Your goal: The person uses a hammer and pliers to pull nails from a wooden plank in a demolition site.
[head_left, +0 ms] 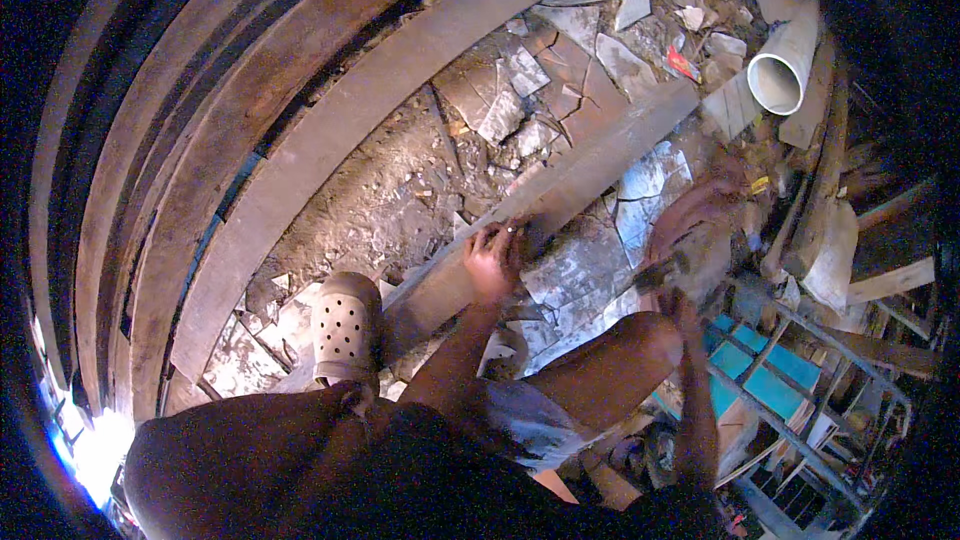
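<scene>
A long wooden plank lies slantwise over the rubble, from near my foot to the upper right. My left hand grips it near the middle, its fingers curled over the wood; a tiny pale spot shows at the fingertips, too small to name. To the right, beside my bent knee, my right hand is closed round a dark hammer-like tool. That tool is smeared by motion, and its exact shape is unclear. A pale clog with round holes is on my foot by the plank's near end.
Broken tile pieces and dirt cover the ground. Long boards curve along the left. A white pipe lies at the upper right. On the lower right stands a metal frame near a teal panel, with scrap wood around.
</scene>
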`<state>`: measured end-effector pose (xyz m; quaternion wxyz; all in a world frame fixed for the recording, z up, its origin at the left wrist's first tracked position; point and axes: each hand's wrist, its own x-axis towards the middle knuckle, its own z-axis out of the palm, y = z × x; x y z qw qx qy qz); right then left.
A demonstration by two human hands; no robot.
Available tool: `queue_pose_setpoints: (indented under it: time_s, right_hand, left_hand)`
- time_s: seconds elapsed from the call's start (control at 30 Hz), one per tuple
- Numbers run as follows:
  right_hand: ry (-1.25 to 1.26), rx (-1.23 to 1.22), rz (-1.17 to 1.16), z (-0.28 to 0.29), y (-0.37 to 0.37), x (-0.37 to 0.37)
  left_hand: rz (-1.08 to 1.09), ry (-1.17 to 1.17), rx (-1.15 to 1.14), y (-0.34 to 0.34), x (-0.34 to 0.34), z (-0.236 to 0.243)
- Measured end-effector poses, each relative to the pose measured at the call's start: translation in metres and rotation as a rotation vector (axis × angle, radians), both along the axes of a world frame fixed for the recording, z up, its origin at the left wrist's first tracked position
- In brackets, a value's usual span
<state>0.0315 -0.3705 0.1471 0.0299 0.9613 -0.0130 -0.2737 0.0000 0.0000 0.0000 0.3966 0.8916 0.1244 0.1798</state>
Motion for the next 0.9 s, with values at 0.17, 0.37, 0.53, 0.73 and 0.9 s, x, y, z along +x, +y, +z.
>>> queue_pose_setpoints:
  time_s: [0.17,0.37,0.53,0.73,0.9]
  right_hand:
    - [-0.204,0.067,0.269,0.097,0.098,0.060]
    - [-0.131,0.364,0.201,0.137,0.195,0.075]
    - [-0.056,0.403,0.129,0.147,0.228,0.067]
    - [-0.051,0.400,0.147,0.153,0.244,0.061]
    - [0.003,0.372,0.147,0.161,0.276,0.065]
  left_hand:
    - [0.033,-0.044,-0.080,-0.008,-0.002,0.000]
    - [0.077,0.040,-0.145,-0.013,0.006,0.005]
    - [0.008,0.015,-0.088,-0.008,0.001,0.007]
    - [0.032,0.011,-0.123,-0.012,0.002,-0.005]
    - [0.048,-0.002,-0.113,-0.011,0.002,-0.004]
